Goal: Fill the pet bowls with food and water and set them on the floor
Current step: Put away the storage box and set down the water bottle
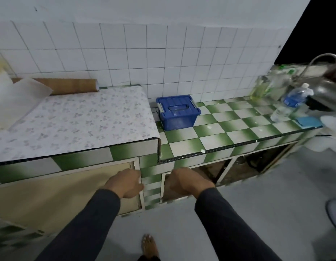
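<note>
Here, largest first.
Counter (229, 129): green-and-white checked tiles.
Blue box (177, 112): lidded, on the counter by the wall.
Water bottle (289, 104): far right, near the sink.
Left hand (125, 182): at the cupboard door's edge; grip unclear.
Right hand (188, 182): fingers curled, before the open cupboard; grip unclear.

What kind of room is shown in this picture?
Most likely a simple home kitchen: a green-and-white tiled counter against a white tiled wall, a metal sink with a tap at far right, and bottles beside it.
</note>
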### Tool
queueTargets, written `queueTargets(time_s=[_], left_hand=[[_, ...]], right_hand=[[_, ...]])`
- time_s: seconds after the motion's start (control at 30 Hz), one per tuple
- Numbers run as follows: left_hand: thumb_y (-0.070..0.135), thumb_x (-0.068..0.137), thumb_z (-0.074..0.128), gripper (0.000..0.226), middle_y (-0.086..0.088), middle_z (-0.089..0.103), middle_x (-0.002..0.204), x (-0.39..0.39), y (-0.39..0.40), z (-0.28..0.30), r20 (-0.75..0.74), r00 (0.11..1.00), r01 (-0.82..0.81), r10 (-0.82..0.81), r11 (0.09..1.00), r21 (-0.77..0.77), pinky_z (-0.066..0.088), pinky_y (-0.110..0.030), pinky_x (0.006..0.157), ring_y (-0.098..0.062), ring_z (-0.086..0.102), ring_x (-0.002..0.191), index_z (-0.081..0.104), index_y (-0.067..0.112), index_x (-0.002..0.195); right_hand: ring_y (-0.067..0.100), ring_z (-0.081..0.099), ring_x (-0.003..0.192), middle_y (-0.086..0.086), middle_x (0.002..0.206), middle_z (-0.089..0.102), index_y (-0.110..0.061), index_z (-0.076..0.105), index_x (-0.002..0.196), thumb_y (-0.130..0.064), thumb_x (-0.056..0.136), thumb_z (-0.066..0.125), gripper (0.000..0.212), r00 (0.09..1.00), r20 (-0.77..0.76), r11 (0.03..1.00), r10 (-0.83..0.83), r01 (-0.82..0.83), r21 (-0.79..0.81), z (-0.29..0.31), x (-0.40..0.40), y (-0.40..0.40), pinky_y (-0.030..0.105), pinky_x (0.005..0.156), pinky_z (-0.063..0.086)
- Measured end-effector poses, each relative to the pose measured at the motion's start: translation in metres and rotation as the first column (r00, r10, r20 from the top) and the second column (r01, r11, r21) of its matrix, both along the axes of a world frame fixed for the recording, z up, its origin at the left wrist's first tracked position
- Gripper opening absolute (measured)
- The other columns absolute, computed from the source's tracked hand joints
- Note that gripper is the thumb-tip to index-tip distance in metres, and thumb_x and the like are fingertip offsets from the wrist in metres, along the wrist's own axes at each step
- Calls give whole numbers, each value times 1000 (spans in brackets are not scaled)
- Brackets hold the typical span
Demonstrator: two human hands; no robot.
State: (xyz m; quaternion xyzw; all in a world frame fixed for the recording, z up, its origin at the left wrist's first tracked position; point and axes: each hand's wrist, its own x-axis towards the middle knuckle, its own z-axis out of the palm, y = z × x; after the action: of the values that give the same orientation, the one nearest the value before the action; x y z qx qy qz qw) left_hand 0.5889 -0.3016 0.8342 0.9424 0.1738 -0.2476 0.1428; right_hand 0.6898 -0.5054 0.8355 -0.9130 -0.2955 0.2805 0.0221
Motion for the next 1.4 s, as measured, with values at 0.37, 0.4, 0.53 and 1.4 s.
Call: queueTargets(time_s=[0.37,0.4,0.53,1.4], left_hand=[[52,98,56,49,-3,61,139,132,-30,-13,40,985,167,-166,985,-38,47,-30,84,-24,61,119,56,27,141],[51,98,56,47,-3,63,137,145,-30,-12,56,984,169,-167,985,-36,47,-30,83,-24,62,117,58,28,138],[47,98,58,47,-4,61,141,196,-28,-9,95,988,127,-118,987,-94,51,-35,99,-25,61,121,58,26,140],[46,102,57,57,-12,48,145,412,38,-30,335,902,-259,271,962,-80,49,-43,103,-30,52,126,45,20,151]], right_hand=[[36,65,110,16,123,66,-13,59,121,-30,94,59,32,981,-24,981,-195,194,-28,-21,109,-42,38,82,51],[35,64,115,15,128,64,-14,57,127,-31,94,59,37,978,-15,978,-209,209,-6,-20,121,-43,39,89,52],[31,61,120,11,135,61,-18,56,136,-42,95,61,48,959,21,959,-282,281,39,-8,165,-39,40,95,51],[33,49,128,13,144,45,-18,45,146,-41,98,58,55,993,54,962,-104,86,257,-14,443,25,46,106,47]])
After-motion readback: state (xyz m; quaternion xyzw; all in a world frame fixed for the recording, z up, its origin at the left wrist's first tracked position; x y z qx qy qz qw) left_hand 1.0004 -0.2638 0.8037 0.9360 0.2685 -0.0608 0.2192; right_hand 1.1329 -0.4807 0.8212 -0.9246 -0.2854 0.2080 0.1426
